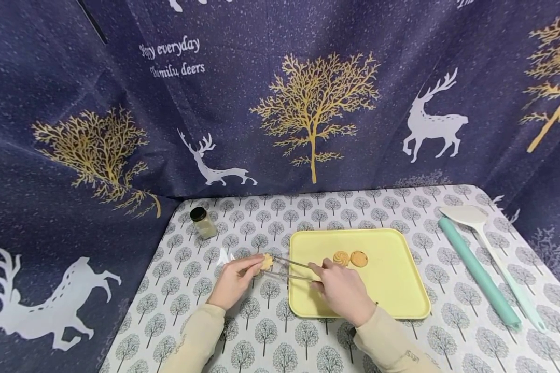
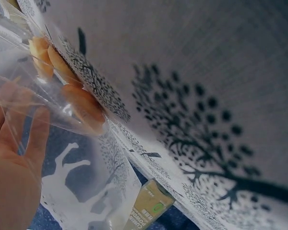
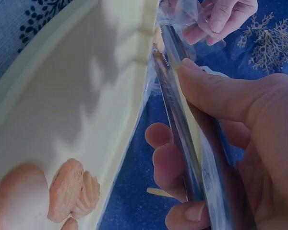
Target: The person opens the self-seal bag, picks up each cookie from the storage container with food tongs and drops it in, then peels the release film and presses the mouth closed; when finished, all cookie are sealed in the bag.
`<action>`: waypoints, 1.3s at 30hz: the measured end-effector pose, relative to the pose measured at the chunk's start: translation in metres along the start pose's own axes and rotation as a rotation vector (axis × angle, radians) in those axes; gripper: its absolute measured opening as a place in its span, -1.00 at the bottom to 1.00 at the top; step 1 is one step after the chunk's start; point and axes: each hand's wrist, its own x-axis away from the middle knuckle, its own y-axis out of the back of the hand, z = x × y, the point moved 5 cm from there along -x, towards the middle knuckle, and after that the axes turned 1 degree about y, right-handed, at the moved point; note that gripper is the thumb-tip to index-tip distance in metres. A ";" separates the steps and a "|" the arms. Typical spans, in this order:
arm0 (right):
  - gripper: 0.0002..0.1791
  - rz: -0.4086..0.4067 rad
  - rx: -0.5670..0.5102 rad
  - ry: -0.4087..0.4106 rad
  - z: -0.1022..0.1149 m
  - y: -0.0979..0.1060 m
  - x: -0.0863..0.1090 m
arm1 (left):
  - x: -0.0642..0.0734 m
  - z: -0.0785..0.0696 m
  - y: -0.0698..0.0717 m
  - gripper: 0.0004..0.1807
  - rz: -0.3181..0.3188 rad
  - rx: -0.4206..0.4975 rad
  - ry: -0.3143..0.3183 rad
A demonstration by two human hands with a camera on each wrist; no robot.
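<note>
My left hand (image 1: 235, 280) pinches a clear plastic bag (image 2: 57, 98) left of the yellow tray (image 1: 392, 305). Several cookies (image 2: 84, 108) show through the plastic in the left wrist view. My right hand (image 1: 347, 290), above the tray's left part, grips metal tongs (image 3: 178, 112) that point left. Their tips reach the bag beside my left fingers, where a pale cookie (image 1: 267, 261) shows; I cannot tell whether the tips touch it. On the tray lie a swirled cookie (image 1: 340, 258) and a round cookie (image 1: 359, 258), side by side.
A small jar with a black lid (image 1: 203, 223) stands at the back left. Along the right side lie a teal rod (image 1: 480, 274) and a white turner (image 1: 494, 248). The tree-print tablecloth (image 1: 280, 347) meets a dark blue curtain (image 1: 242, 103) behind.
</note>
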 end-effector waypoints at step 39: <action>-0.40 0.078 -0.089 -0.348 -0.114 0.077 0.090 | 0.000 0.008 0.000 -0.72 -0.039 0.041 0.111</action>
